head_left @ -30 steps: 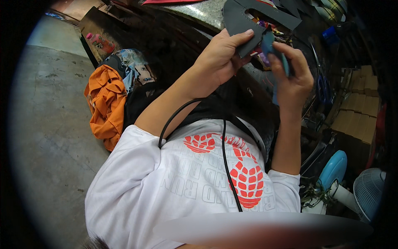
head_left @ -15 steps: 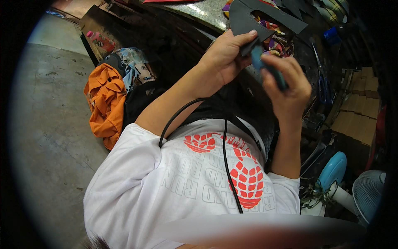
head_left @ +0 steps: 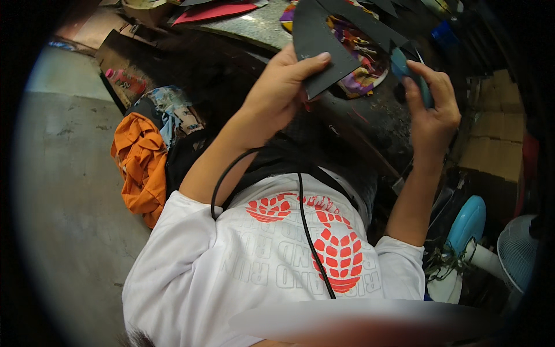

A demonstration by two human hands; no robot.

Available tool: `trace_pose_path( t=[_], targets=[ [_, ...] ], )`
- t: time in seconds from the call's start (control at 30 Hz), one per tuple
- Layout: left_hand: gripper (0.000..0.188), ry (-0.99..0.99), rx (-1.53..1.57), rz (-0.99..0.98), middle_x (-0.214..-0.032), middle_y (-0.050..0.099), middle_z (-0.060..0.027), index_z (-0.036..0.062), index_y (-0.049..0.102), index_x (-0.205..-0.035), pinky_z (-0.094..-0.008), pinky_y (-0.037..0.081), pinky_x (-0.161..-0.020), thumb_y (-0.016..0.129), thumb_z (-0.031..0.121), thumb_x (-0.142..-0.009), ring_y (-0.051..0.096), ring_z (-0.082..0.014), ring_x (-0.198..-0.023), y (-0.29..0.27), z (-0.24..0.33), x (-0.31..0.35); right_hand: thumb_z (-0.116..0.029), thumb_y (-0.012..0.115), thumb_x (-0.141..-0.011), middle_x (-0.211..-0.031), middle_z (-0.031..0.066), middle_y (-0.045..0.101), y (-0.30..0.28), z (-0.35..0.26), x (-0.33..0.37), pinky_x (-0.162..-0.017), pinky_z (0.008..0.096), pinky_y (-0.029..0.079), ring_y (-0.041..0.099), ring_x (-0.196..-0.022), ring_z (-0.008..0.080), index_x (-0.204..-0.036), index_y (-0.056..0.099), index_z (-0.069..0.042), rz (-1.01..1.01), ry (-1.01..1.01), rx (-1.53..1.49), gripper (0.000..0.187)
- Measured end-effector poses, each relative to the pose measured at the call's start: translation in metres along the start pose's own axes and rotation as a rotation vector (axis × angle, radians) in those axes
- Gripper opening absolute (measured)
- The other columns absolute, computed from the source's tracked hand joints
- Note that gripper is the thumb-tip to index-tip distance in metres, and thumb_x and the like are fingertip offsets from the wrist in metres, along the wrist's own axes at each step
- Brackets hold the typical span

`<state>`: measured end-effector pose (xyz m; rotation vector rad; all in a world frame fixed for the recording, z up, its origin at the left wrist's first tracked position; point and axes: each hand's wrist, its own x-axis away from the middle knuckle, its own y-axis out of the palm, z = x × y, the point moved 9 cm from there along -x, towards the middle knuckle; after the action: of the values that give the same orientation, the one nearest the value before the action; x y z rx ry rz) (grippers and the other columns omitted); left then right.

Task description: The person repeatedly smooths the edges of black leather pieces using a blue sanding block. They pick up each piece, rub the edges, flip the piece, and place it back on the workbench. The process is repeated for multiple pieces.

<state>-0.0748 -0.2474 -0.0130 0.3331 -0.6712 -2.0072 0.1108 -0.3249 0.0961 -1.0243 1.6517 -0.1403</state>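
My left hand (head_left: 283,84) is closed on a flat, dark grey U-shaped piece (head_left: 319,51), with the thumb on top of one leg. The other leg of the piece reaches right, toward my right hand (head_left: 436,107). That hand is closed round a teal hand tool (head_left: 422,87) with a flat, wide end. The tool's exact kind cannot be made out. The tool is close to the tip of the far leg, and whether they touch is unclear. Under the piece lies a bundle of purple, yellow and white patterned cloth (head_left: 370,78).
A worktop (head_left: 248,29) with red sheets (head_left: 214,14) is at the back. Left are a pink-capped bottle (head_left: 124,81) and orange cloth (head_left: 139,165). Cardboard boxes (head_left: 491,153), a light-blue round object (head_left: 467,222) and a fan (head_left: 520,251) stand right. A black cable (head_left: 306,222) crosses my shirt.
My right hand has moved right with the tool, away from my left hand. My left hand and the grey piece have shifted left, and the patterned cloth shows more.
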Motion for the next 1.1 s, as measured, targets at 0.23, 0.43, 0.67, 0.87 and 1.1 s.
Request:
trace_pose_path(
  t=[0.23,0.43,0.67,0.87,1.1],
  targets=[
    [0.052,0.316,-1.567,0.388,-0.083,0.07,-0.0123,0.0053,0.062,-0.108,-0.041,0.054,-0.073,0.063,0.055,-0.091,0.071,-0.0307,-0.083,-0.034,0.07,0.0,-0.011,0.073,-0.083,-0.09,-0.0017,0.068,-0.043,0.035,0.012,-0.07,0.0315,0.053,0.067,-0.081,0.0167,-0.1,0.076,-0.02,-0.224,0.1,0.412,0.02],
    [0.041,0.921,-1.551,0.305,-0.089,0.065,-0.008,0.0028,0.063,-0.109,-0.0322,0.051,-0.075,0.072,0.038,-0.09,0.066,-0.0216,-0.085,0.025,0.103,-0.008,-0.018,0.078,-0.077,-0.083,-0.0047,0.063,-0.025,0.037,0.013,-0.067,0.0315,0.053,0.064,-0.079,0.016,-0.092,0.075,-0.024,-0.326,-0.009,0.686,0.017],
    [0.024,0.941,-1.587,-0.013,-0.112,0.06,-0.0194,0.0019,0.064,-0.105,-0.0449,0.043,-0.095,0.064,0.021,-0.09,0.053,-0.0388,-0.11,0.078,0.079,-0.075,-0.015,0.078,-0.074,-0.081,-0.004,0.06,-0.006,0.042,0.007,-0.067,0.0309,0.052,0.063,-0.078,0.0151,-0.093,0.074,-0.022,-0.383,-0.072,0.745,0.02],
    [0.028,0.962,-1.754,-0.181,-0.1,0.067,-0.0159,0.0042,0.066,-0.099,-0.0449,0.047,-0.087,0.061,0.031,-0.092,0.057,-0.0359,-0.101,0.102,0.032,-0.14,-0.018,0.078,-0.076,-0.082,-0.0035,0.063,-0.018,0.035,0.001,-0.066,0.0315,0.053,0.064,-0.077,0.0164,-0.089,0.074,-0.021,-0.316,-0.06,0.752,0.015],
    [0.028,1.02,-1.538,-0.151,-0.095,0.068,-0.0112,0.0074,0.07,-0.097,-0.0426,0.05,-0.076,0.062,0.034,-0.091,0.063,-0.0317,-0.094,0.085,0.019,-0.158,-0.014,0.074,-0.084,-0.093,0.0025,0.071,-0.042,0.061,-0.001,-0.072,0.0294,0.053,0.069,-0.084,0.0181,-0.103,0.074,-0.013,-0.092,0.245,0.246,0.019]
  ],
)
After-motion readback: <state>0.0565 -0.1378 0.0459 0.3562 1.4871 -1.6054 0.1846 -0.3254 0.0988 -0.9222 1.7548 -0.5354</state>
